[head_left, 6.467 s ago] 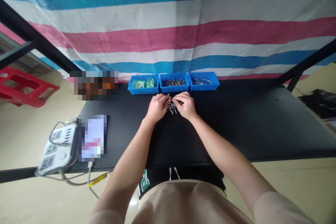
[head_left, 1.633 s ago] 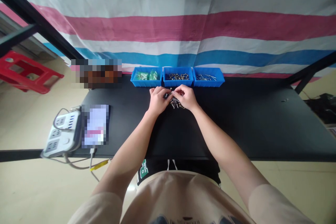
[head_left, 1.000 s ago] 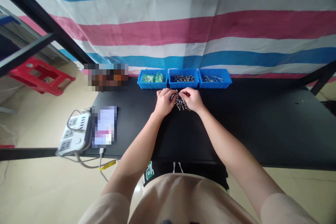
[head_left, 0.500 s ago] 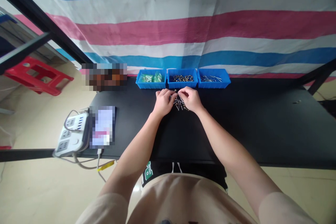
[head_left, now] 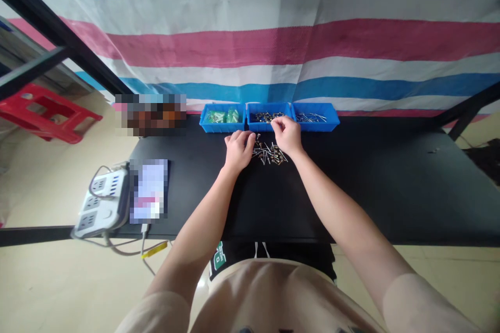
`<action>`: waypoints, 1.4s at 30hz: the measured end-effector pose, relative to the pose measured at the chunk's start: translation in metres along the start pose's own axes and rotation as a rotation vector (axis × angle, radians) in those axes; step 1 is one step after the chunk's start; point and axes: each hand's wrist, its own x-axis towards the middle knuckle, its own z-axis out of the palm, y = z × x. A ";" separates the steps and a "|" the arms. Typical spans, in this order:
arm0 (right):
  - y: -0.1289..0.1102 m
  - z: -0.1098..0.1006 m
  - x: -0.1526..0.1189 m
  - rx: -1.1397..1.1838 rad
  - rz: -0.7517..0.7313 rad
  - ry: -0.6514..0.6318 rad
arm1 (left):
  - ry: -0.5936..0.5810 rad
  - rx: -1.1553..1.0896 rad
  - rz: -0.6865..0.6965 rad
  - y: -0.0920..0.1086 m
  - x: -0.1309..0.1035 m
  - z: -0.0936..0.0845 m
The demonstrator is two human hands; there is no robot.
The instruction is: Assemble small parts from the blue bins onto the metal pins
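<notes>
A loose pile of small screws and metal pins (head_left: pixel 269 153) lies on the black table between my hands. My left hand (head_left: pixel 239 150) rests at the pile's left side, fingers bent; whether it holds anything is too small to tell. Over the front edge of the middle blue bin (head_left: pixel 260 126), my right hand (head_left: pixel 287 134) is closed in a pinch, its contents not visible. That bin holds dark and brass-coloured small parts. Green and white pieces fill the left blue bin (head_left: pixel 222 127), and long thin pins lie in the right blue bin (head_left: pixel 318 126).
On the table's left (head_left: pixel 187 192) are a blurred-out flat item (head_left: pixel 148 190) and a white power strip (head_left: pixel 102 200) with cables. A pixelated object sits at the back left. Behind the bins hangs a striped sheet (head_left: pixel 234 49). A red stool (head_left: pixel 50 112) stands on the floor.
My right hand has moved up from the pile to the middle bin, uncovering more of the pile. My left hand stays beside the pile. The view has shifted slightly.
</notes>
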 end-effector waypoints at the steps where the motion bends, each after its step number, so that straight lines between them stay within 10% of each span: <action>1: 0.002 -0.001 0.008 -0.052 -0.007 -0.004 | 0.000 0.004 -0.006 0.000 0.000 0.000; 18: 0.006 0.012 0.092 -0.564 -0.007 -0.388 | -0.002 0.027 -0.018 0.001 0.002 -0.003; 42: -0.018 0.040 0.094 -0.704 0.191 -0.493 | -0.010 0.011 -0.004 0.000 0.003 -0.002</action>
